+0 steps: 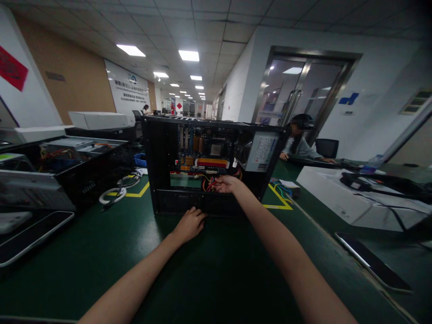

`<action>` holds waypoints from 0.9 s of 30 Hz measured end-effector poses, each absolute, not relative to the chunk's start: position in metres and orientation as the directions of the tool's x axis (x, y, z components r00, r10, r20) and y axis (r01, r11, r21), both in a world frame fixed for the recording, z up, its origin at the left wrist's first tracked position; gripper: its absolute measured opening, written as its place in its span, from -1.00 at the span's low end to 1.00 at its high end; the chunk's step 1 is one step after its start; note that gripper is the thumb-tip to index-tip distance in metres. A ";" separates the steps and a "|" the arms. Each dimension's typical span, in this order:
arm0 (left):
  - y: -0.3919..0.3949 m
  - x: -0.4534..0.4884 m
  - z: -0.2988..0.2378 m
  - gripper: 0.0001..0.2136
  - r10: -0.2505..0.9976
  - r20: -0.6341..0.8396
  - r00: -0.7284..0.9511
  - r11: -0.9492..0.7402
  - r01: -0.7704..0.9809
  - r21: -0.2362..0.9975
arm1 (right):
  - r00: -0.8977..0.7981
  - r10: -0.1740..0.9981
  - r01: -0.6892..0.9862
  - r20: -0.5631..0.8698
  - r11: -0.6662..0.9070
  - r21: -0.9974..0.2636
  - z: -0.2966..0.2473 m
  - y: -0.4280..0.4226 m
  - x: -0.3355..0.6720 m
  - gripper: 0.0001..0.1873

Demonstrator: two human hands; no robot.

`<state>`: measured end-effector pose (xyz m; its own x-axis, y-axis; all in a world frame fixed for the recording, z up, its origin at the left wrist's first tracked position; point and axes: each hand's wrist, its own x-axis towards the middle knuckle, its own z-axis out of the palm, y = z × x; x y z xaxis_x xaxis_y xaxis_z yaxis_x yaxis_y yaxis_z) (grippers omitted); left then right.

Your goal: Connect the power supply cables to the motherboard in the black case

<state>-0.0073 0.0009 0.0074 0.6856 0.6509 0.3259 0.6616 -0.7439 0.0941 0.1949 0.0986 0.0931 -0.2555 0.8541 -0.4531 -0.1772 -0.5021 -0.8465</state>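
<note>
An open black computer case (162,162) stands on the green table (216,270), its side off, showing a motherboard (205,150) and a grey power supply (261,153). My right hand (227,183) reaches inside the case and pinches a bundle of red and yellow cables (209,183) near the case floor. My left hand (189,223) rests with curled fingers against the lower front edge of the case, on the table.
Another open case (57,166) and a white box (97,120) sit at the left, with coiled white cable (113,194) beside them. A white panel (337,193) with black cables lies at the right. A person sits behind the table at the back right. Yellow tape marks the mat.
</note>
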 end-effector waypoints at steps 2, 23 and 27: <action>0.001 -0.007 0.008 -0.73 0.650 0.331 0.684 -0.743 0.663 0.091 | -0.244 0.844 -0.216 -0.478 -0.528 -0.821 0.092 0.101 0.195 -0.83; -0.002 -0.006 0.011 -0.71 0.661 0.303 0.687 -0.738 0.667 0.098 | -0.179 0.815 -0.225 -0.550 -0.579 -0.784 0.096 0.112 0.185 -0.81; -0.001 -0.006 0.010 -0.71 0.667 0.292 0.686 -0.733 0.673 0.095 | -0.185 0.814 -0.234 -0.550 -0.580 -0.780 0.094 0.116 0.186 -0.81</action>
